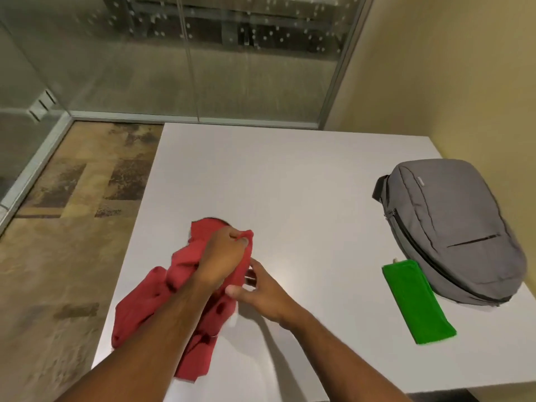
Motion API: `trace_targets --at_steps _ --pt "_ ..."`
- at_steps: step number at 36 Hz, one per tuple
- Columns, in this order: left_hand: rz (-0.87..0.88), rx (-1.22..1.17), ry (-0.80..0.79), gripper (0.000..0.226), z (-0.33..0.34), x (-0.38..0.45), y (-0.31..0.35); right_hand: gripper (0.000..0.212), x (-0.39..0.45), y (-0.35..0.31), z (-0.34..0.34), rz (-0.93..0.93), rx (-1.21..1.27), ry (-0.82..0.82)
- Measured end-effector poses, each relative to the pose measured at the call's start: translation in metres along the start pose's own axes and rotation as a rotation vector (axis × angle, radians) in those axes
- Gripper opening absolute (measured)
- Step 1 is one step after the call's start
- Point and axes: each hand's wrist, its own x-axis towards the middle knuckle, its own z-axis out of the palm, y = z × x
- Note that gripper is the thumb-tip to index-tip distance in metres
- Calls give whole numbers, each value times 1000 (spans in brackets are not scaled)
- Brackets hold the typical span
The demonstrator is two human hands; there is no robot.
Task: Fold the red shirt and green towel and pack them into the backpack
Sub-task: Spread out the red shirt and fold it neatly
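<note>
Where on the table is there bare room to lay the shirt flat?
The far half of the white table is bare, and so is the middle strip between the red shirt and the green towel. The right edge is crowded: the grey backpack lies there with the towel against it.

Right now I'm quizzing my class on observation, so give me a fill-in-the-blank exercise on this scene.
1. The left hand grips the ____ shirt.
2. The green towel lies on the table beside the ____.
3. The backpack is ____ in colour.
4. The right hand is near the shirt, ____ of the left hand.

Missing words: red; backpack; grey; right
</note>
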Motion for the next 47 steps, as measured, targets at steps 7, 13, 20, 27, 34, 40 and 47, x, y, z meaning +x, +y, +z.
trace_targets --at_steps 7,13,20,27,34,40,47 --pt "-32 -363 -198 9 -21 -11 47 35 -4 -57 -13 -141 6 323" --pt "49 -373 42 18 -40 -11 49 30 -25 -105 -46 -140 159 260" --pt "37 -209 -109 38 -55 -4 32 41 -51 -190 -81 -293 319 250" --pt "423 -248 -286 87 -34 -7 89 20 -73 -251 -101 -442 239 149" --pt "440 -210 -146 21 -54 10 134 16 -88 -271 -139 -547 166 246" --pt "437 -259 -102 22 -72 32 140 23 -92 -258 -183 -515 99 453" --pt "404 -218 -98 11 -73 45 139 17 -92 -238 -195 -334 0 514"
